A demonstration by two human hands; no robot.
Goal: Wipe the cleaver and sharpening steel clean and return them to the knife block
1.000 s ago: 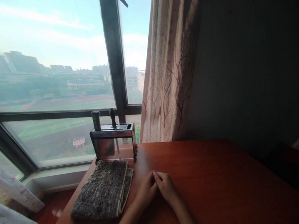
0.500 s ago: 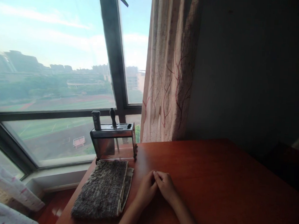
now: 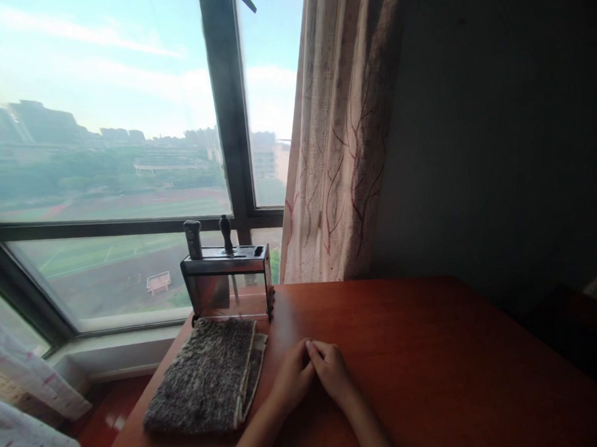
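- Head view: red-brown tabletop (image 3: 446, 364) is filling the lower right, catching a pale glare patch near the holder.
- Grey folded towel (image 3: 203, 375) is lying on the table's left side, just beside the left forearm.
- Clear-fronted knife holder (image 3: 226, 265) is standing upright right behind the towel, two black handles (image 3: 192, 239) sticking out on top.
- Left hand (image 3: 293, 375) and right hand (image 3: 331, 369) are meeting at the fingertips over the table, right of the towel. Fingers are curling inward; can't tell if clenched or loose.
- Dark window frame (image 3: 227, 100) is leaning across the left, framing hazy buildings and a sports field (image 3: 107, 253).
- Patterned curtain (image 3: 340, 132) is hanging between window and dark wall (image 3: 484, 126).
- Hands are hiding their own undersides; forearms are running off the bottom edge.
- Blades are showing only dimly behind the panel.
- Far right corner is sinking into shadow, contents unreadable.
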